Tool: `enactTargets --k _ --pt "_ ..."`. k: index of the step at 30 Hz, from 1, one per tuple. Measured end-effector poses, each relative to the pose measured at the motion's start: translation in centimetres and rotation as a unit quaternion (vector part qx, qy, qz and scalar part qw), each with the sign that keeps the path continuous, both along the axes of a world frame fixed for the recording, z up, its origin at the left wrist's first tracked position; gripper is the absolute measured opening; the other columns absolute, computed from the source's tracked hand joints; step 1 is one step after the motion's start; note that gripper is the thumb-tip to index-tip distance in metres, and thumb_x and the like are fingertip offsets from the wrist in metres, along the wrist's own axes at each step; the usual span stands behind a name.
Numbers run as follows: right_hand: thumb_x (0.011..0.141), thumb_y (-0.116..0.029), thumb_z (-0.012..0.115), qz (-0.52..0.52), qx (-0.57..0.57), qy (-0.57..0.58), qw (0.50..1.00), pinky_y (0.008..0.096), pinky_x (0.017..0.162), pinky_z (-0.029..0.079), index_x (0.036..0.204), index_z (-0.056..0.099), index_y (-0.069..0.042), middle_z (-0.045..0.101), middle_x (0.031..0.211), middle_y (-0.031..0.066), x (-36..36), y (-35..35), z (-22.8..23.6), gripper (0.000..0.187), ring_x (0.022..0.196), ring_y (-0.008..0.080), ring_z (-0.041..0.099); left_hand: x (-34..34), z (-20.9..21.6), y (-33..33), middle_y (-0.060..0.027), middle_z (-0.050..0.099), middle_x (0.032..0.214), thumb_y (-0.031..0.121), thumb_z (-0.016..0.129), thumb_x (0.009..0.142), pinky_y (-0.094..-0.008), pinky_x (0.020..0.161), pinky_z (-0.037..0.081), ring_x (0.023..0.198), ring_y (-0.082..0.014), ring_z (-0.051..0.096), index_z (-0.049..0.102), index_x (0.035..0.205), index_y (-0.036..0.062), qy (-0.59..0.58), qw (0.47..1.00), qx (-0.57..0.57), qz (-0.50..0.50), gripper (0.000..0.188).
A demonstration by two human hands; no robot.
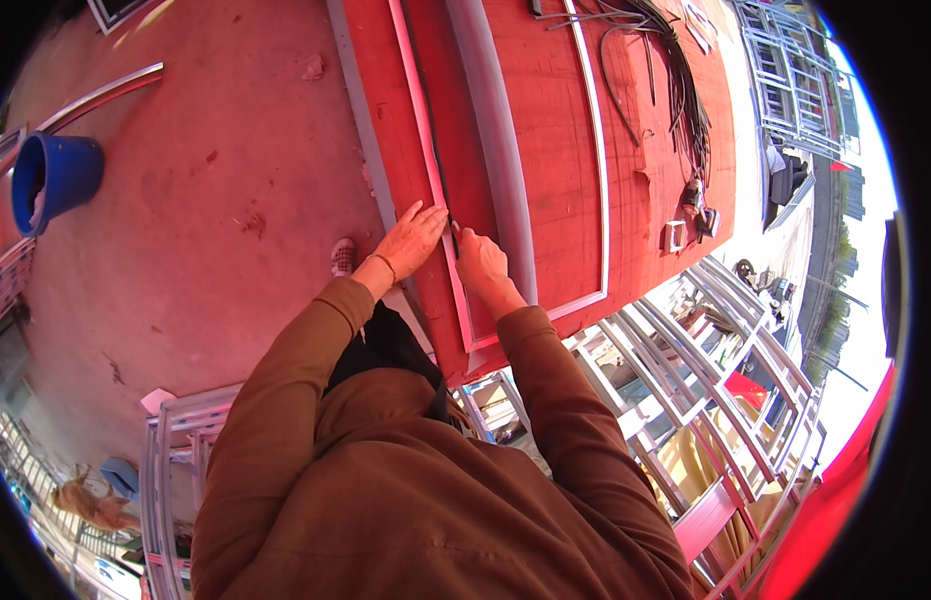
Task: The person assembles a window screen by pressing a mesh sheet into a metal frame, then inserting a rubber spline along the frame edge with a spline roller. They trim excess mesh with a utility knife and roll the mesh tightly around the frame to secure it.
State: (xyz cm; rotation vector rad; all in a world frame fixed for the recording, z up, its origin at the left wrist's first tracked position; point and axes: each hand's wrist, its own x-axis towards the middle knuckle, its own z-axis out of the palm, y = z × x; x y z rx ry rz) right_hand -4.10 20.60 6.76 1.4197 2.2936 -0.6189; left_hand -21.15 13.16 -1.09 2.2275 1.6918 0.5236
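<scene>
Red tabletop (566,150), frame (422,120) under left fingers (429,221)

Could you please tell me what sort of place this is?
Probably a fabrication workshop, seemingly open to the outdoors: a red worktable carries a slim pale frame and a bundle of black strips, and many metal frames stand close by.

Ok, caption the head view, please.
Left hand and right hand at a long, pale frame strip on a flat red table.
</scene>
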Motion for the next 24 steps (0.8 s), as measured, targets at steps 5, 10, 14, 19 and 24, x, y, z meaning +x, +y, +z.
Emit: enactTargets --k 5,10,14,19,24 --pt "0.102 -0.011 0.055 0.011 0.010 0.005 1.000 0.0563 0.085 0.063 0.111 0.066 0.002 0.078 0.103 0.0293 -2.0 1.4 -0.2 0.019 0.099 0.0478 0.078 0.0 -0.2 0.1 -0.0155 0.055 0.161 0.007 0.055 0.100 -0.0450 0.134 0.031 0.156 -0.0271 0.046 0.062 0.145 -0.0052 -0.005 1.000 -0.005 0.012 0.047" --pt "0.102 -0.010 0.055 -0.009 0.005 0.011 1.000 0.0572 0.085 0.063 0.112 0.064 0.002 0.078 0.102 0.0294 -0.7 0.6 -0.5 0.018 0.100 0.0482 0.077 0.4 -0.1 0.1 -0.0171 0.055 0.161 0.009 0.053 0.102 -0.0448 0.134 0.030 0.155 -0.0268 0.047 0.062 0.144 -0.0062 -0.005 1.000 -0.026 0.012 0.046" --pt "0.100 -0.008 0.054 -0.017 -0.018 -0.006 1.000 0.0597 0.083 0.061 0.117 0.063 0.000 0.077 0.100 0.0296 3.1 -3.4 -0.7 0.020 0.098 0.0500 0.076 0.6 0.1 0.0 -0.0173 0.054 0.162 0.011 0.051 0.103 -0.0448 0.134 0.030 0.155 -0.0263 0.047 0.060 0.148 -0.0061 0.056 0.998 -0.018 0.010 0.048" --pt "0.097 -0.005 0.055 -0.040 -0.081 -0.058 0.994 0.0639 0.083 0.059 0.113 0.061 -0.002 0.076 0.096 0.0313 7.5 -8.1 1.1 0.017 0.095 0.0532 0.075 0.4 0.1 0.3 -0.0172 0.053 0.162 0.011 0.051 0.104 -0.0449 0.134 0.030 0.156 -0.0261 0.046 0.057 0.150 -0.0055 0.047 0.998 -0.034 -0.005 0.050" --pt "0.098 -0.008 0.057 -0.016 -0.049 -0.008 0.999 0.0600 0.082 0.061 0.108 0.065 0.002 0.076 0.095 0.0312 6.4 -5.9 0.2 0.017 0.094 0.0510 0.077 0.3 0.0 0.2 -0.0176 0.053 0.163 0.009 0.051 0.103 -0.0451 0.135 0.030 0.156 -0.0263 0.046 0.056 0.151 -0.0065 0.021 1.000 -0.021 -0.008 0.051"
